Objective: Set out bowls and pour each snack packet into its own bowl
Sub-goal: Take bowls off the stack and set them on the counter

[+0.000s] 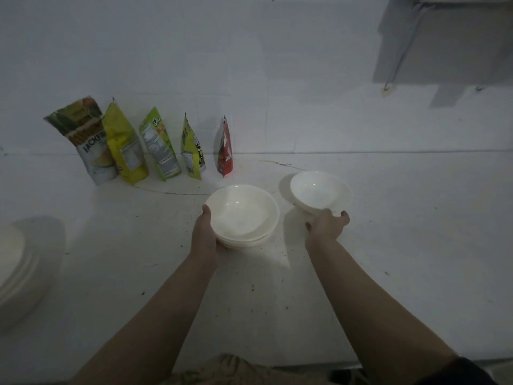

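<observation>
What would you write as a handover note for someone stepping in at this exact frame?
Left hand grips the stack of white round bowls at its near-left rim.
Right hand holds the single white bowl, just right of the stack; whether it rests on the white counter is unclear.
Five snack packets stand unopened-looking along the wall, far left.
Done: one bowl separated.
Left: spread out the remaining bowls, pour each packet.
</observation>
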Motion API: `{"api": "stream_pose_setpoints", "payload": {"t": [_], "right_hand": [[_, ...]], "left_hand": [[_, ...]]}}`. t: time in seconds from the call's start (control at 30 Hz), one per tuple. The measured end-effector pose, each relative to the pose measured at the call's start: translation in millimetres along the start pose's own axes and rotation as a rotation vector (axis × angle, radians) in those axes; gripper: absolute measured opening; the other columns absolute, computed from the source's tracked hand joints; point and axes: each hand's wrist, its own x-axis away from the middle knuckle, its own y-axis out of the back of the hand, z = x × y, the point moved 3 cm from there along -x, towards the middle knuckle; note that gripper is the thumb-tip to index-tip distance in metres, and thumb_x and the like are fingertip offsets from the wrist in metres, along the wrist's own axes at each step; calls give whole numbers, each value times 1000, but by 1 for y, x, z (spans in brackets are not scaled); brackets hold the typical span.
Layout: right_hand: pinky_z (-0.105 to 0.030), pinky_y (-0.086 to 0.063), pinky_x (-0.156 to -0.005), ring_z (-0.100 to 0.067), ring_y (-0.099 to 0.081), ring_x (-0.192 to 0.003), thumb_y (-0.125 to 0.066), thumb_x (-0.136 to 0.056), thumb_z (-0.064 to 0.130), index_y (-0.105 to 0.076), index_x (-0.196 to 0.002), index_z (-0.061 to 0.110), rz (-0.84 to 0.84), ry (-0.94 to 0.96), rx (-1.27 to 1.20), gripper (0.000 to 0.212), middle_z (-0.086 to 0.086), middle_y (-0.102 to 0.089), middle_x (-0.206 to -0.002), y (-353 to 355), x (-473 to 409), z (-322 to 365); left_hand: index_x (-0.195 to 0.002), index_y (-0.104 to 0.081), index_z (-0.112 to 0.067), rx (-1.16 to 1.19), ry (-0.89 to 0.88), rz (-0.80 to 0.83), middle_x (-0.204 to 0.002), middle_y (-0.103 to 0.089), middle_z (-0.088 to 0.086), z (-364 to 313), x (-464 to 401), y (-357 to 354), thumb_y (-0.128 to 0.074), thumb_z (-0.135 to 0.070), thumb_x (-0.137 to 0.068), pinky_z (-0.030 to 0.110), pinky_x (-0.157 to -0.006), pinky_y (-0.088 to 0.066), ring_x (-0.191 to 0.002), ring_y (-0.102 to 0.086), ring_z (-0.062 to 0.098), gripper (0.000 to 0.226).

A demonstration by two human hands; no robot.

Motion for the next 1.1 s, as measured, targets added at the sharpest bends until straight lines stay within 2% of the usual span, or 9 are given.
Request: {"api": "stream_pose_setpoints", "payload": {"t": [0.07,0.23,0.37,0.5,0.63,0.77,0.87,0.97,1.1], "right_hand": [[-43,-58,-75,-29,-56,-102,-42,-96,13,-40,-138,19,64,83,91,42,-14,-49,-134,3,17,-13],[-36,-54,-72,-20,-60,-95,-38,-100,38,-54,-124,18,629,76,330,35,-6,-60,-114,-15,76,-41],[-31,-59,-65,-15,-58,-96,-58,-89,16,-51,-130,18,818,283,568,42,8,-57,-106,-35,86,-41],[-40,-60,-72,-22,-60,-91,-58,-79,11,-61,-125,15,784,515,714,46,0,-61,-101,-55,93,-42],[-34,-51,-80,-23,-59,-97,-49,-81,12,-63,-123,19,753,633,725,45,-4,-64,-107,-84,107,-33],[-39,-58,-74,-25,-56,-99,-48,-87,3,-56,-126,14,684,266,392,41,-4,-57,-111,-99,105,-33],[-27,-56,-57,-29,-54,-105,-46,-89,-3,-47,-135,10,556,-21,202,47,-12,-50,-127,-106,92,-46],[-25,-54,-53,-36,-52,-116,-49,-91,-6,-40,-141,8,466,-103,221,53,-16,-44,-140,-107,84,-54],[-32,-55,-68,-38,-49,-121,-49,-90,-7,-35,-144,9,441,-91,333,58,-18,-40,-143,-106,83,-64]], "left_hand": [[-135,-48,-20,25,-13,-1,-119,-60,7,1,2,2,-34,-49,-101,53,-101,-45,-108,-57,30,46],[-138,-47,-26,-12,-55,-41,-131,-58,7,-3,8,15,-46,-59,-89,57,-96,-48,-113,-58,32,59],[-133,-49,-25,-33,-126,-84,-128,-58,8,-18,11,33,-54,-37,-92,56,-95,-49,-111,-58,32,43],[-130,-52,-23,-48,-166,-132,-125,-59,8,-38,8,59,-58,-21,-90,56,-95,-49,-110,-57,33,41],[-126,-56,-28,-53,-165,-205,-122,-61,5,-57,8,85,-57,-33,-92,59,-92,-50,-108,-59,33,35],[-120,-51,-27,62,-137,-286,-121,-57,6,-70,5,112,-52,-35,-96,57,-96,-47,-109,-55,31,25],[-122,-51,-24,127,-154,-296,-127,-59,9,-73,5,128,-54,-41,-92,58,-97,-47,-112,-57,33,34],[-135,-49,-20,171,-116,-324,-129,-59,9,-64,-1,144,-60,-54,-69,54,-99,-47,-112,-58,32,74],[-136,-49,-22,215,-86,-315,-127,-61,8,-48,-4,155,-63,-61,-55,53,-101,-46,-113,-60,31,91]]}}
